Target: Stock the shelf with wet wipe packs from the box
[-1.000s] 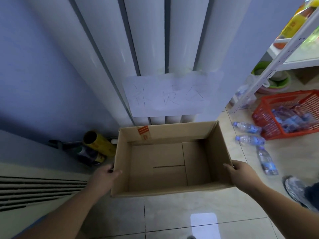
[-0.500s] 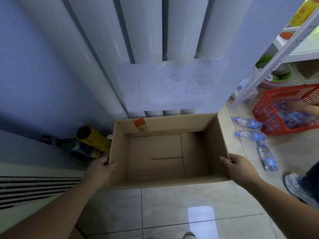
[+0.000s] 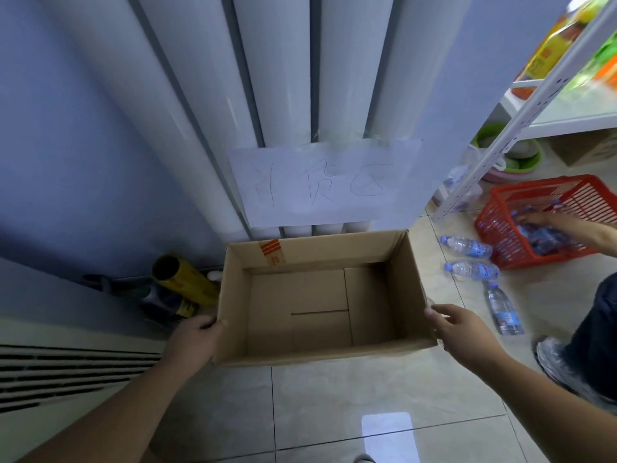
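Dim bluish light; glare patch on floor tile (image 3: pixel 386 429); edges warped, blurred.

Both bare forearms reached forward and down from the lower corners of the view, 1 on each side. The left hand (image 3: pixel 195 340) gripped the left wall of the cardboard box (image 3: pixel 334 252) near its front corner, thumb hooked over the rim and fingers curled against the outside. The right hand (image 3: pixel 459 330) lay by the right wall at the front corner, back of the hand up, its fingers loosely extended and slightly spread, not wrapped round the edge; whether they touched the cardboard was unclear
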Demonstrator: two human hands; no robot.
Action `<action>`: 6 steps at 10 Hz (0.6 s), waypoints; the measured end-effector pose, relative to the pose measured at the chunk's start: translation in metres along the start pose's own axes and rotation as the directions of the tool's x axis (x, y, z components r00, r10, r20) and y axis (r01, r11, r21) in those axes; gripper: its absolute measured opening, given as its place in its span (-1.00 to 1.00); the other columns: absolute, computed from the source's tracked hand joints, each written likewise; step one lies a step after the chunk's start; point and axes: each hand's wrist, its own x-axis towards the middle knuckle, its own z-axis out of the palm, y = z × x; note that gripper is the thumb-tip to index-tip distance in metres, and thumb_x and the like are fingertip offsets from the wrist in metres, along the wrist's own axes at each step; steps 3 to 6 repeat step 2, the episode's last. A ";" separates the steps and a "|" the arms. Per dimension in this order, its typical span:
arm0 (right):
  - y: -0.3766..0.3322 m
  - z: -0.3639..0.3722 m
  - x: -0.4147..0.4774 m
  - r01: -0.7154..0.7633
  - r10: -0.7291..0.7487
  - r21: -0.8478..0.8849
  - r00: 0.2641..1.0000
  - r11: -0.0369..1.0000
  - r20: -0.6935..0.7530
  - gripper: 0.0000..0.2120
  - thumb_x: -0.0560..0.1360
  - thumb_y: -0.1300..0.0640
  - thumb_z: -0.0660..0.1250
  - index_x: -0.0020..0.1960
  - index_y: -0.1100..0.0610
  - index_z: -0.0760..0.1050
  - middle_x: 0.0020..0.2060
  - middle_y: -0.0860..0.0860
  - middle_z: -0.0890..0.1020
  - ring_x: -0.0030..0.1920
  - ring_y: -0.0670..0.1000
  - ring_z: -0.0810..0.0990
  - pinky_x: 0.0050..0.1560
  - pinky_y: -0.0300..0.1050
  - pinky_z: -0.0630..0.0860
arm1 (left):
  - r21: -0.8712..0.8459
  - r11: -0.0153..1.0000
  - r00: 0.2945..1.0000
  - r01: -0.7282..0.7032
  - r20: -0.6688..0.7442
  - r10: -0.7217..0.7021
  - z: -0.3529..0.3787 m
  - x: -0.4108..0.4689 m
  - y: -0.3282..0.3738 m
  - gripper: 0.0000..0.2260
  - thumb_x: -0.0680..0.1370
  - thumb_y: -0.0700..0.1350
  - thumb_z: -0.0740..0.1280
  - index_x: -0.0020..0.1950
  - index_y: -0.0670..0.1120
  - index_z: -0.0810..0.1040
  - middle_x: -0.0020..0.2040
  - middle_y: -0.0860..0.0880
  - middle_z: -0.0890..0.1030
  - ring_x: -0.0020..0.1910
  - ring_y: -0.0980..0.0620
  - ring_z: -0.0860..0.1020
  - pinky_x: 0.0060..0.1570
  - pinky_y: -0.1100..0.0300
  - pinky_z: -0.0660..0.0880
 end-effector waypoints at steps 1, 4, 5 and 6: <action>0.016 -0.005 -0.023 -0.025 0.025 0.027 1.000 0.999 -0.001 -0.57 0.55 -0.19 0.33 0.29 0.04 0.58 -0.03 0.03 0.73 -0.03 0.03 0.69 0.01 0.08 0.61 | 0.004 1.000 1.000 0.019 0.009 -0.020 -0.010 -0.028 -0.011 -0.88 0.61 -0.03 0.34 -0.05 0.00 0.65 -0.10 0.00 0.68 -0.10 0.01 0.61 -0.11 0.10 0.51; 0.024 -0.015 -0.066 -0.048 0.048 0.017 0.998 0.999 -0.046 -0.64 0.54 -0.12 0.38 0.25 0.04 0.59 -0.14 -0.01 0.72 -0.12 0.00 0.68 -0.07 -0.04 0.57 | -0.067 0.992 0.994 0.108 0.021 -0.107 -0.017 -0.066 -0.038 -0.85 0.56 -0.12 0.42 -0.21 -0.01 0.66 -0.19 -0.10 0.71 -0.16 -0.08 0.64 -0.02 -0.04 0.56; 0.024 -0.015 -0.066 -0.048 0.048 0.017 0.998 0.999 -0.046 -0.64 0.54 -0.12 0.38 0.25 0.04 0.59 -0.14 -0.01 0.72 -0.12 0.00 0.68 -0.07 -0.04 0.57 | -0.067 0.992 0.994 0.108 0.021 -0.107 -0.017 -0.066 -0.038 -0.85 0.56 -0.12 0.42 -0.21 -0.01 0.66 -0.19 -0.10 0.71 -0.16 -0.08 0.64 -0.02 -0.04 0.56; 0.024 -0.015 -0.066 -0.048 0.048 0.017 0.998 0.999 -0.046 -0.64 0.54 -0.12 0.38 0.25 0.04 0.59 -0.14 -0.01 0.72 -0.12 0.00 0.68 -0.07 -0.04 0.57 | -0.067 0.992 0.994 0.108 0.021 -0.107 -0.017 -0.066 -0.038 -0.85 0.56 -0.12 0.42 -0.21 -0.01 0.66 -0.19 -0.10 0.71 -0.16 -0.08 0.64 -0.02 -0.04 0.56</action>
